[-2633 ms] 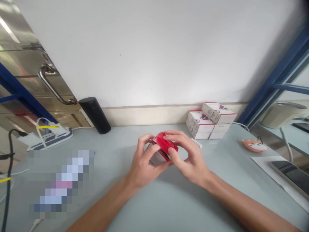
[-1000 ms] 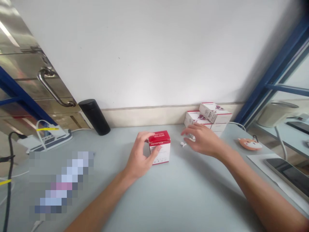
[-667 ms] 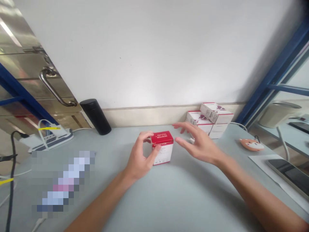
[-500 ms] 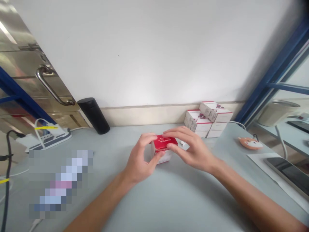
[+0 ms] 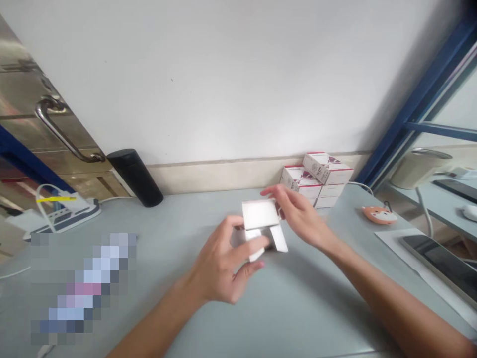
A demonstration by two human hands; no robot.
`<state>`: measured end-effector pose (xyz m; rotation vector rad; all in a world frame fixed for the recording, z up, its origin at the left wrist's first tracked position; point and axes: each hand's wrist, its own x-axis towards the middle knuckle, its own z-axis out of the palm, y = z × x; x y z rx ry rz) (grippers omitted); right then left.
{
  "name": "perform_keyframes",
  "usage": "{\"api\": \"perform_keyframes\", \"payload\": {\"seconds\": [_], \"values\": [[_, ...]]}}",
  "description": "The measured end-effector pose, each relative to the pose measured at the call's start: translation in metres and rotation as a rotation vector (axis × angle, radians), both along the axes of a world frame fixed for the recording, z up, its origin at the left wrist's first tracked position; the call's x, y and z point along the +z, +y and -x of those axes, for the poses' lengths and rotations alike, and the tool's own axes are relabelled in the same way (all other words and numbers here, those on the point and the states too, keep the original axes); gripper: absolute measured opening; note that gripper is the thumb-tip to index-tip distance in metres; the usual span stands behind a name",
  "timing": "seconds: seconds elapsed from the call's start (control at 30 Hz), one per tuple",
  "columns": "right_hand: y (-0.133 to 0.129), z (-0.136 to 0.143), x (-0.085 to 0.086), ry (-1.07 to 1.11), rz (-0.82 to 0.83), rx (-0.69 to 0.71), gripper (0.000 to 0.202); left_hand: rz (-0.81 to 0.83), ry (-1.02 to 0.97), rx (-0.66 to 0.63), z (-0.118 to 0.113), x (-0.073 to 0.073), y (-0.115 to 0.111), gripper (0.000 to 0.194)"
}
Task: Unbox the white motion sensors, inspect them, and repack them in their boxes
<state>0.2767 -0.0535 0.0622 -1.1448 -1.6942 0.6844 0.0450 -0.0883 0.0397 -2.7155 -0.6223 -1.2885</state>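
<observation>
A small carton box (image 5: 261, 215) stands on the grey table with its lid raised, the white inside of the lid facing me. A white side flap (image 5: 278, 237) sticks out at its right. My left hand (image 5: 225, 261) is at the box's left and front; some fingers wrap its left side, one finger reaches over the opening, and the thumb is in front. The inside of the box is mostly hidden by that finger. My right hand (image 5: 298, 211) is beside the lid's right edge, fingers apart and partly bent, some hidden by the lid.
Several white-and-red boxes (image 5: 320, 181) are stacked by the wall. A black cylinder (image 5: 136, 179) stands at the back left, near a power strip (image 5: 74, 211). A pixelated object (image 5: 85, 286) lies at left. On the right are an orange animal-faced item (image 5: 380, 215) and a phone (image 5: 439, 263).
The box's red lid has swung up, showing its white inside and a side flap. My left hand has moved a finger over the opening; my right hand has shifted to the lid's right edge.
</observation>
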Motion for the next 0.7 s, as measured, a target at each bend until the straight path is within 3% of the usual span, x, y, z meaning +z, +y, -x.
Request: {"api": "perform_keyframes", "payload": {"seconds": [0.07, 0.13, 0.23, 0.33, 0.47, 0.6, 0.63, 0.7], "values": [[0.008, -0.015, -0.004, -0.17, -0.018, -0.032, 0.048, 0.066, -0.069, 0.003, 0.002, -0.001, 0.005, 0.044], [0.015, -0.028, -0.01, -0.483, -0.037, -0.098, 0.032, 0.133, -0.178, -0.017, 0.005, -0.004, 0.011, 0.049], [0.023, -0.038, -0.022, -0.889, -0.019, -0.085, 0.021, 0.27, -0.306, 0.015, 0.009, -0.008, 0.018, 0.04], [0.029, -0.037, -0.029, -1.007, 0.047, 0.002, 0.017, 0.365, -0.367, 0.107, 0.01, -0.01, 0.021, 0.034], [0.023, -0.028, -0.016, -0.817, -0.019, -0.003, 0.013, 0.341, -0.379, 0.136, 0.009, -0.009, 0.019, 0.032], [-0.009, -0.007, 0.007, -0.273, -0.362, -0.027, 0.018, 0.231, -0.302, 0.134, 0.006, -0.005, 0.015, 0.031], [-0.018, 0.0, 0.011, -0.194, -0.457, 0.009, 0.018, 0.21, -0.285, 0.129, 0.005, -0.003, 0.013, 0.035], [-0.032, 0.013, 0.015, -0.251, -0.643, 0.143, 0.017, 0.17, -0.272, 0.106, 0.003, -0.001, 0.011, 0.04]]}}
